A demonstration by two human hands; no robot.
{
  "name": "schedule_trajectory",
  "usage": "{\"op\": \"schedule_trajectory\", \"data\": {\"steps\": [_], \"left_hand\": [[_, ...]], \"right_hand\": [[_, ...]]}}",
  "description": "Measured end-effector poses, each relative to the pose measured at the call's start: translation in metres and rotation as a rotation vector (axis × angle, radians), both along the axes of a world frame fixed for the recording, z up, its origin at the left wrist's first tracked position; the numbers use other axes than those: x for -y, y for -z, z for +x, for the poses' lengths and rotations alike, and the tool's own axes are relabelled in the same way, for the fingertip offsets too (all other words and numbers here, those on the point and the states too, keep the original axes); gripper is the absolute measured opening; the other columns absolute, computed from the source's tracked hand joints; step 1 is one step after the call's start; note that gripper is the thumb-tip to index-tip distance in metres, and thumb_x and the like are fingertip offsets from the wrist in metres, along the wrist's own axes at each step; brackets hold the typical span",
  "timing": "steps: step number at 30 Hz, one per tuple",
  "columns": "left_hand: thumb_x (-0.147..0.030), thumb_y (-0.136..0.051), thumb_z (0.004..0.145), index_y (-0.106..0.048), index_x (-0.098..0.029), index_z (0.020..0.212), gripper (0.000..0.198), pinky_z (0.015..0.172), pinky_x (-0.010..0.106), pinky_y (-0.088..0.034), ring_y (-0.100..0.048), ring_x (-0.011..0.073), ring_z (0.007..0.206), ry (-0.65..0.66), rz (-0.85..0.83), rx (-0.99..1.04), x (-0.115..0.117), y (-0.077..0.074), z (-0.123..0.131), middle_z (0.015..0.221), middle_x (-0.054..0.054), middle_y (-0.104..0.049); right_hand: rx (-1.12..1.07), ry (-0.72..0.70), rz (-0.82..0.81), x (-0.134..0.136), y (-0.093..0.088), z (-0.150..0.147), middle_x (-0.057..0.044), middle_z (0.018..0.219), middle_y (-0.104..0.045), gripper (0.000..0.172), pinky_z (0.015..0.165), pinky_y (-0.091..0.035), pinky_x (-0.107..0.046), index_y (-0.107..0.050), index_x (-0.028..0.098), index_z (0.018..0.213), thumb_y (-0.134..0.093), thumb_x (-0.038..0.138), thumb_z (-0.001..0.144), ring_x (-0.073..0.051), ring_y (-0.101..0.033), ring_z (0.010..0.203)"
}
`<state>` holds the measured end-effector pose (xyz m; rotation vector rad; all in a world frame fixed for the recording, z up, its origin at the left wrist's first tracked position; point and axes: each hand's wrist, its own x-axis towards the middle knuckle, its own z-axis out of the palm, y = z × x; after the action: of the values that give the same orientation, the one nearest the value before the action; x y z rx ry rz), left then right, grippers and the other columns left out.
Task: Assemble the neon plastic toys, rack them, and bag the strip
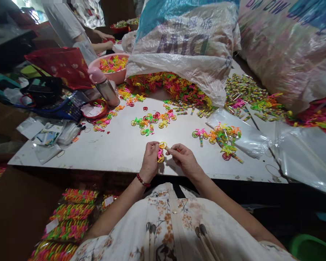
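Near the table's front edge my left hand [151, 159] is closed on a small plastic toy bicycle [160, 155] in pink and yellow. My right hand [183, 158] pinches a short patterned tube [166, 148], whose far end meets the toy's yellow ring. Whether the tube is inside the ring I cannot tell. Just beyond both hands lies a loose group of toy bicycles [152, 121] in pink, green, yellow and red. To the right, a pile of toy bicycles with tubes [222, 137] rests beside a clear plastic bag [244, 141].
A large woven sack [184, 43] spills toy parts onto the white table [111, 148]. Many patterned tubes [244, 90] are heaped at the right. A pink basin [118, 76], a flask [104, 87] and a blue basket [70, 108] stand left. Another person's hand [105, 45] shows behind.
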<state>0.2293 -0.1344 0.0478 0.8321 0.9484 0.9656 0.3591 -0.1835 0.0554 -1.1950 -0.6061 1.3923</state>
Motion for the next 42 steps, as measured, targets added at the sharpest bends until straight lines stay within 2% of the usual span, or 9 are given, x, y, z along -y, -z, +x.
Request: {"op": "schedule_trajectory", "data": {"steps": [5, 17, 21, 24, 29, 33, 37, 39, 42], "left_hand": [[-0.051, -0.062, 0.084, -0.048, -0.021, 0.097, 0.035, 0.05, 0.019, -0.038, -0.048, 0.0071, 0.053, 0.032, 0.067, -0.048, -0.001, 0.002, 0.0, 0.07, -0.005, -0.055], [-0.045, -0.057, 0.087, -0.048, -0.02, 0.094, 0.028, 0.053, 0.02, -0.037, -0.045, 0.0079, 0.056, 0.073, 0.145, -0.171, -0.005, 0.003, -0.002, 0.07, -0.005, -0.051], [-0.042, -0.053, 0.09, -0.048, -0.02, 0.093, 0.023, 0.056, 0.021, -0.037, -0.045, 0.009, 0.059, 0.142, 0.215, -0.291, -0.008, 0.001, -0.006, 0.071, -0.004, -0.05], [-0.04, -0.05, 0.091, -0.048, -0.02, 0.094, 0.021, 0.056, 0.022, -0.037, -0.045, 0.01, 0.06, 0.164, 0.252, -0.378, -0.012, 0.002, -0.009, 0.072, -0.003, -0.05], [-0.039, -0.049, 0.091, -0.048, -0.02, 0.094, 0.02, 0.059, 0.023, -0.037, -0.045, 0.011, 0.063, 0.116, 0.286, -0.403, -0.01, 0.01, -0.004, 0.073, -0.003, -0.048], [-0.045, -0.045, 0.093, -0.047, -0.021, 0.094, 0.025, 0.06, 0.025, -0.039, -0.045, 0.0116, 0.061, 0.186, 0.231, -0.416, -0.01, 0.015, 0.007, 0.071, -0.004, -0.048], [-0.043, -0.04, 0.095, -0.05, -0.02, 0.087, 0.026, 0.067, 0.029, -0.042, -0.049, 0.0146, 0.068, 0.052, 0.35, -0.671, -0.04, 0.014, 0.003, 0.074, 0.0, -0.052], [-0.036, -0.052, 0.091, -0.054, -0.019, 0.09, 0.017, 0.078, 0.034, -0.044, -0.052, 0.0184, 0.081, -0.086, 0.557, -0.895, -0.066, 0.015, -0.008, 0.086, 0.004, -0.055], [-0.031, -0.067, 0.081, -0.059, -0.017, 0.098, 0.023, 0.094, 0.044, -0.041, -0.049, 0.0263, 0.102, -0.042, 0.871, -1.161, -0.102, 0.022, -0.024, 0.103, 0.011, -0.055]], "right_hand": [[0.163, -0.036, 0.017, 0.001, 0.001, -0.002, 0.001, 0.074, -0.066, 0.036, 0.043, -0.023, -0.022, -0.066, 0.018, 0.092, -0.074, 0.048, 0.072, -0.005, -0.035, 0.048], [0.193, -0.106, 0.048, 0.001, 0.014, 0.007, 0.001, 0.069, -0.063, 0.033, 0.041, -0.024, -0.021, -0.069, 0.019, 0.093, -0.068, 0.049, 0.08, -0.004, -0.033, 0.044], [0.339, -0.1, 0.138, 0.003, 0.012, 0.007, 0.001, 0.071, -0.065, 0.028, 0.057, -0.042, -0.024, -0.07, 0.019, 0.09, -0.067, 0.046, 0.082, -0.01, -0.052, 0.058], [0.452, -0.114, 0.244, 0.005, 0.01, 0.006, 0.0, 0.075, -0.066, 0.023, 0.072, -0.046, -0.028, -0.071, 0.02, 0.09, -0.065, 0.041, 0.084, -0.014, -0.06, 0.073], [0.629, -0.177, 0.268, 0.01, 0.006, 0.001, -0.001, 0.077, -0.067, 0.024, 0.067, -0.045, -0.027, -0.07, 0.019, 0.091, -0.058, 0.04, 0.089, -0.014, -0.059, 0.071], [0.819, -0.228, 0.249, 0.014, 0.002, 0.016, -0.001, 0.073, -0.068, 0.026, 0.063, -0.046, -0.026, -0.07, 0.019, 0.093, -0.052, 0.039, 0.093, -0.015, -0.06, 0.065], [1.032, 0.027, 0.278, 0.015, 0.006, 0.059, -0.008, 0.098, -0.071, 0.029, 0.079, -0.051, -0.033, -0.07, 0.021, 0.102, -0.052, 0.041, 0.092, -0.021, -0.066, 0.089], [1.205, 0.222, 0.259, 0.015, 0.01, 0.08, -0.013, 0.11, -0.065, 0.032, 0.083, -0.051, -0.038, -0.069, 0.019, 0.106, -0.054, 0.043, 0.09, -0.024, -0.064, 0.096], [1.295, 0.325, 0.202, 0.015, 0.01, 0.091, -0.012, 0.104, -0.061, 0.031, 0.081, -0.05, -0.039, -0.067, 0.019, 0.1, -0.054, 0.045, 0.089, -0.024, -0.061, 0.093]]}}
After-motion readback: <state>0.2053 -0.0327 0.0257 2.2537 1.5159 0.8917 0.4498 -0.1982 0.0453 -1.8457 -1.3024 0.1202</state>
